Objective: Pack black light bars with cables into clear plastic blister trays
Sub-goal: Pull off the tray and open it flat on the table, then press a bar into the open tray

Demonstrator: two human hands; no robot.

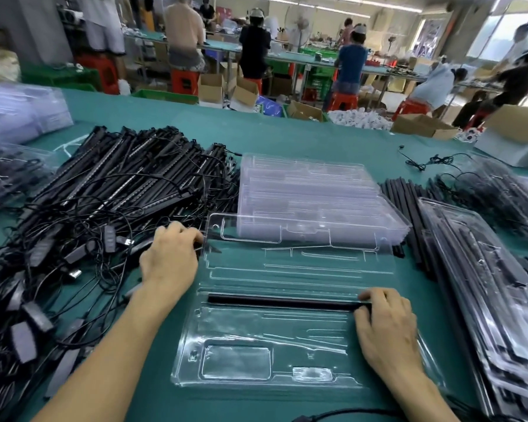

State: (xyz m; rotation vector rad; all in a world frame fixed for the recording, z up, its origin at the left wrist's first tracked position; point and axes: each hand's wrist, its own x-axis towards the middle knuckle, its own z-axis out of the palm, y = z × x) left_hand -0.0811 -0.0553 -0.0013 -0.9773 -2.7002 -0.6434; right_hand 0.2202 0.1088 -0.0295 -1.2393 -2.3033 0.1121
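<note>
Tangle of black light bars (104, 193) with thin looped cables crowds the left and reaches the open blister tray (256, 327). Stack of empty trays (311, 193) sits just behind; packed trays (485, 300) and plain black strips (409, 214) line the right. Tray is clear, glossy and moulded in long channels. One matte bar (281, 300) lies in its middle channel. Right hand (384, 327) pinches that bar's right end. Left hand (168, 257) curls at the tray's left edge; what it grips, cannot tell.

Blurred packed trays (485, 300) run off-frame right, seemingly stacked.
</note>
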